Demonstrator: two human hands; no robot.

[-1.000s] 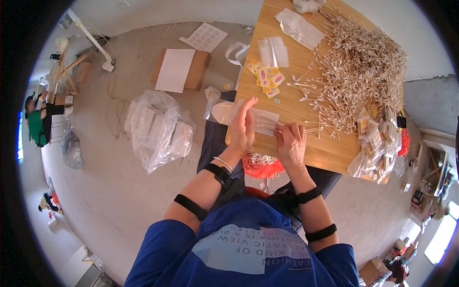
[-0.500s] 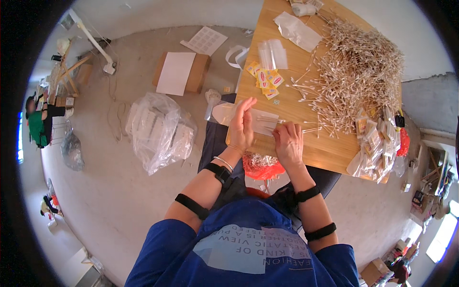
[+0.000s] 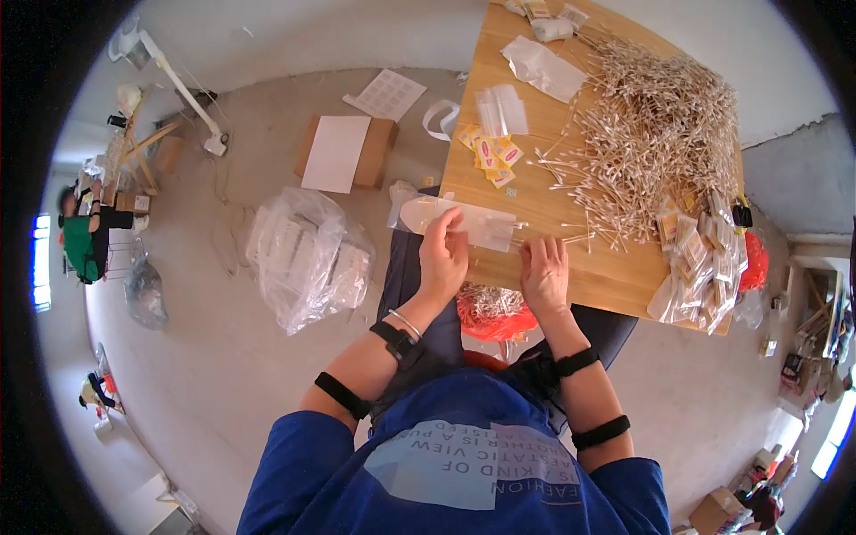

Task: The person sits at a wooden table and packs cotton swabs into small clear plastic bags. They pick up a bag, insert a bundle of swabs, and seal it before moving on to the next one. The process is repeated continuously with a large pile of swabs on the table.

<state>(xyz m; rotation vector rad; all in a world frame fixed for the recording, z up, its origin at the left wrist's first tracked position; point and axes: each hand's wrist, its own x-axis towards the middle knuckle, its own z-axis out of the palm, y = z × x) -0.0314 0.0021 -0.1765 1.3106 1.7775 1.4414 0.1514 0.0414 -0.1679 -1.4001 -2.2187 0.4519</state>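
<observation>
A clear plastic bag (image 3: pixel 489 232) lies flat at the table's near left edge, its rounded end reaching past the edge. My left hand (image 3: pixel 442 260) rests over this bag, fingers lightly bent and the thumb apart; no firm grip shows. Just right of the bag, my right hand (image 3: pixel 545 275) has its fingers closed low at the tabletop around a few cotton swabs (image 3: pixel 577 238), whose ends stick out beside the fingertips. A large heap of cotton swabs (image 3: pixel 664 134) covers the table's far right. Small yellow-and-white cards (image 3: pixel 491 157) lie beyond my left hand.
Clear plastic sleeves (image 3: pixel 501 111) and a white bag (image 3: pixel 544 69) lie farther back on the wooden table (image 3: pixel 615 287). Filled packets (image 3: pixel 700 259) crowd the right corner. A red bag of swabs (image 3: pixel 493 314) sits below the near edge. A cardboard box (image 3: pixel 378 152) and plastic-wrapped bundle (image 3: pixel 308 259) stand left.
My left hand has drawn slightly back and its fingers have bent. My right hand has shifted a little nearer to me, and the bag now lies more exposed between them.
</observation>
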